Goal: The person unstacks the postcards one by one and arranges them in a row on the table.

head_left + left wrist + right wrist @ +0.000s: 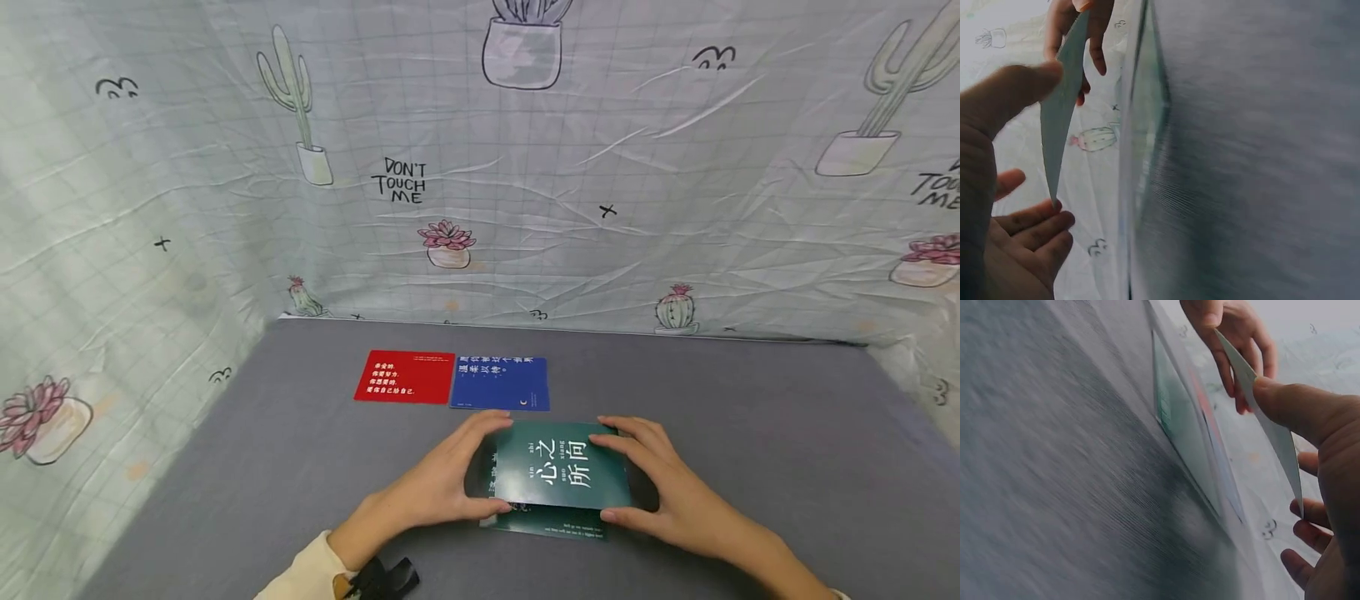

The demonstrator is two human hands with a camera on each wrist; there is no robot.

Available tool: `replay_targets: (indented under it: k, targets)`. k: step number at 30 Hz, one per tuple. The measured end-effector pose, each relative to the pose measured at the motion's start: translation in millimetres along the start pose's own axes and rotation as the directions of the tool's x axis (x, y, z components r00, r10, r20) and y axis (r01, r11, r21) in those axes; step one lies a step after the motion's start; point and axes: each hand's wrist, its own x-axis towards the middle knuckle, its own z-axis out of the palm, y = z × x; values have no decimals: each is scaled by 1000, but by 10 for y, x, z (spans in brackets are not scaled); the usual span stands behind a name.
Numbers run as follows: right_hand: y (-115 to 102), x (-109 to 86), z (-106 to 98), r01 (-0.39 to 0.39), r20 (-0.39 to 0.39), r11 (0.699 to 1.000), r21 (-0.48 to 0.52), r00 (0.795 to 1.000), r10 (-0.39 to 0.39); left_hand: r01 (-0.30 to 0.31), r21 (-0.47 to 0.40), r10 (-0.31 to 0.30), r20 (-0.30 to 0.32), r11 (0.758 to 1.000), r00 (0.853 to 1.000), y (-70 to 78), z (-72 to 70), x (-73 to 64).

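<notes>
A dark green card (562, 492) with white Chinese characters is held raised above the table between both hands. My left hand (446, 479) pinches it at its left edge, thumb at the near corner and fingers at the far one. On the opposite edge, my right hand (671, 492) holds it in the same way. Beneath it a second green card (551, 522) lies flat on the table, partly covered in the head view. Seen edge-on in the right wrist view, the raised card (1275, 434) stands apart from the lying card (1185, 434).
Farther back on the grey table (300, 475) lie a red card (408, 392) and a blue card (498, 392), side by side. A cactus-print cloth (525, 167) hangs behind the table and along its sides. A black strap (386, 579) shows near the left wrist.
</notes>
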Motion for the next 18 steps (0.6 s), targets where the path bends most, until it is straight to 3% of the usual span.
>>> replay_targets:
  k: [9,18]
  targets:
    - [193,67,-218,7,-33,1000,-18,999,-8,25,-6,-25,-2,1000,1000,51,-37,315]
    - [466,136,-338,-14,-31,1000,23,999,15,45,-2,-45,-9,999,999,-8,-22,598]
